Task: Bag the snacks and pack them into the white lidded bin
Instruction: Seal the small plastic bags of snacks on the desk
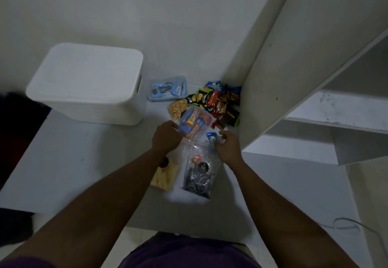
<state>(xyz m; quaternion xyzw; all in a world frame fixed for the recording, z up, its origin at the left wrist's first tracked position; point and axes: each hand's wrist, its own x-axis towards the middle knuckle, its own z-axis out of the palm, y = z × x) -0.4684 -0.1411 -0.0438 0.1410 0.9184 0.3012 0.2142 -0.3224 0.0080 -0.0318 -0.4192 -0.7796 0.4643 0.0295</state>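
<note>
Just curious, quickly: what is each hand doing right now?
Left hand: closed on the clear bag.
Right hand: closed on a blue snack.

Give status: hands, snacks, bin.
Left hand grip on clear bag of blue snacks. Right hand pinching blue packet over open bag. White bin lid on, nothing packed yet. Loose snack pile remains by the shelf.

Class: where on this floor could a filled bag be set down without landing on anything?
Bare floor lies near the bin, left of the left hand, and near the shelf, right of the right hand. Between bin and shelf it is crowded with the snack pile.
</note>
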